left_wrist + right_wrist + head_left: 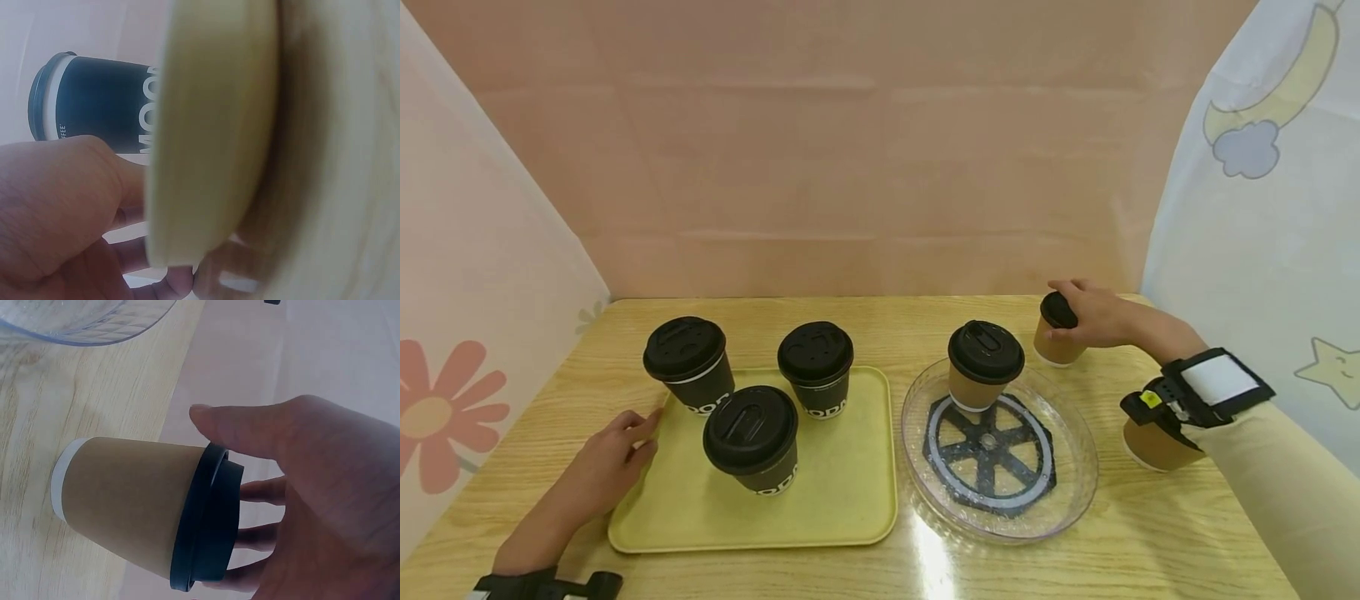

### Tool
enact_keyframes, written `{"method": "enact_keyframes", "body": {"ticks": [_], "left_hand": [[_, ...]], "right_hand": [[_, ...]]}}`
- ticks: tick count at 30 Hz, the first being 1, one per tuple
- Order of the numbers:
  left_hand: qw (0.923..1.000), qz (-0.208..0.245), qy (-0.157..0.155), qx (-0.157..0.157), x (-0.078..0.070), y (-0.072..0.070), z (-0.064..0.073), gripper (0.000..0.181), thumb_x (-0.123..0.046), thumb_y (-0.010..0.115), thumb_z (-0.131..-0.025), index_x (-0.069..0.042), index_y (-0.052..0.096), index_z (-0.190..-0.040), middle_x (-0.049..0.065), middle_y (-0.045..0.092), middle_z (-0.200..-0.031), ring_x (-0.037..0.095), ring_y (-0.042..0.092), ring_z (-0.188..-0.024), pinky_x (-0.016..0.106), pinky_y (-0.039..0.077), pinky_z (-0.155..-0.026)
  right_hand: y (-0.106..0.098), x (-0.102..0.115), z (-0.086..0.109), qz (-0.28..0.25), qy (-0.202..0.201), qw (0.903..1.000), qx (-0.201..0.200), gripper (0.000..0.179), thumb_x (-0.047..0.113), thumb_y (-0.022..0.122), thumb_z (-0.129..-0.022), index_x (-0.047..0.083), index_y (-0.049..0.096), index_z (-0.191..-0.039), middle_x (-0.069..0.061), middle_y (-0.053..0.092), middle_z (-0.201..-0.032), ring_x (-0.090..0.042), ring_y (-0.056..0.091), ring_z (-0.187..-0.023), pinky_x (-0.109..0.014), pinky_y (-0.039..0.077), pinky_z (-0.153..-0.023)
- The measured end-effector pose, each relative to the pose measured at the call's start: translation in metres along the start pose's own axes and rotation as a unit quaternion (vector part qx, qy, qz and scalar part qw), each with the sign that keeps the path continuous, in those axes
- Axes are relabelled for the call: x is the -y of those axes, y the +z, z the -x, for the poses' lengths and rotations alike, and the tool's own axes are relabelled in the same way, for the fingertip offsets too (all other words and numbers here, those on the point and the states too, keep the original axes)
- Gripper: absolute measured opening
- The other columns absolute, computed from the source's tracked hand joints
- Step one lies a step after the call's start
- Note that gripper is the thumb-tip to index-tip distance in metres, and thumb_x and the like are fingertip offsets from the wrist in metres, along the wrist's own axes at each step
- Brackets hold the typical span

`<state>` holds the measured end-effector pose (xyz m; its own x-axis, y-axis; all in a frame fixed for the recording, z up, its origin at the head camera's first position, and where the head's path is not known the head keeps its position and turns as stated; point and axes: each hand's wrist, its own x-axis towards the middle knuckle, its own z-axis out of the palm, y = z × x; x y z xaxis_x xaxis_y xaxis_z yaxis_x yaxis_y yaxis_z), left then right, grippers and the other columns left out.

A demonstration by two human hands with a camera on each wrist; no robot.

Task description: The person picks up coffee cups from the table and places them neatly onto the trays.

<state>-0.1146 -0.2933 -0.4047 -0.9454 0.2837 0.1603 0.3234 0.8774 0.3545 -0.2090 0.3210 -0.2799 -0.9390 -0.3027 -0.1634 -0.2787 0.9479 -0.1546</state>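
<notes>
My left hand [613, 467] pinches the left rim of the yellow tray [835, 517]; the left wrist view shows the thumb on the inner side and fingertips reaching under the edge. Black coffee cups with black lids stand on this tray: one at the back left [700, 383], one at the back right [820, 387] and one in front [767, 467]. At the far right, my right hand [1101, 317] grips a brown paper coffee cup [134, 500] by its black lid [209, 519]. The thumb lies along the lid's near side, and fingertips are partly hidden behind it.
A clear round turntable [1075, 517] with a dark wheel pattern sits right of the tray, carrying a brown lidded cup [973, 392] at its back. Another brown cup [1157, 446] stands beneath my right wrist, partly covered. Cloth walls [880, 167] enclose the wooden table.
</notes>
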Motion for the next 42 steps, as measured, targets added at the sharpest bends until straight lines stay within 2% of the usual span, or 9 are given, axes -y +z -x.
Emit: {"method": "enact_keyframes", "body": {"ticks": [7,20,29,38,42], "left_hand": [[1.0,0.0,0.0,0.001,0.0,-0.001,-0.001,0.04,0.002,0.061,-0.091,0.019,0.053,-0.127,0.011,0.055,-0.093,0.001,0.039,-0.063,0.023,0.035,-0.054],[1.0,0.003,0.008,-0.003,0.0,0.003,-0.005,0.041,0.001,0.061,-0.091,0.017,0.053,-0.128,0.009,0.054,-0.092,-0.001,0.04,-0.062,0.023,0.036,-0.054],[1.0,-0.006,-0.001,-0.002,0.003,-0.003,-0.001,0.04,0.001,0.062,-0.09,0.017,0.054,-0.127,0.009,0.055,-0.091,0.001,0.041,-0.064,0.023,0.037,-0.055],[0.9999,-0.001,0.005,-0.015,0.007,-0.002,0.004,0.04,0.002,0.062,-0.09,0.018,0.055,-0.126,0.008,0.055,-0.091,-0.003,0.04,-0.062,0.023,0.036,-0.054],[0.9999,0.001,0.004,-0.011,0.005,-0.002,0.006,0.04,0.002,0.061,-0.09,0.018,0.054,-0.126,0.009,0.055,-0.092,-0.004,0.039,-0.062,0.022,0.037,-0.054]], "right_hand": [[0.002,-0.003,0.0,0.011,-0.003,0.9999,0.01,0.079,0.027,0.066,-0.092,-0.009,0.021,-0.147,-0.045,0.023,-0.143,-0.062,0.038,-0.123,-0.068,0.038,-0.096],[0.003,-0.008,0.003,0.031,-0.013,0.9994,-0.004,0.066,0.02,0.067,-0.091,-0.005,0.031,-0.141,-0.04,0.037,-0.132,-0.057,0.048,-0.112,-0.066,0.039,-0.092],[0.002,-0.002,0.0,0.031,-0.016,0.9994,-0.009,0.066,0.018,0.068,-0.09,-0.006,0.033,-0.141,-0.041,0.038,-0.132,-0.056,0.049,-0.113,-0.063,0.043,-0.091],[0.001,0.002,-0.003,0.019,-0.019,0.9994,-0.022,0.068,0.017,0.071,-0.088,-0.006,0.035,-0.14,-0.04,0.039,-0.13,-0.055,0.05,-0.111,-0.061,0.045,-0.089],[0.004,0.002,-0.003,0.026,-0.016,0.9992,-0.025,0.068,0.018,0.072,-0.087,-0.005,0.035,-0.14,-0.04,0.039,-0.131,-0.057,0.049,-0.111,-0.062,0.045,-0.089]]}}
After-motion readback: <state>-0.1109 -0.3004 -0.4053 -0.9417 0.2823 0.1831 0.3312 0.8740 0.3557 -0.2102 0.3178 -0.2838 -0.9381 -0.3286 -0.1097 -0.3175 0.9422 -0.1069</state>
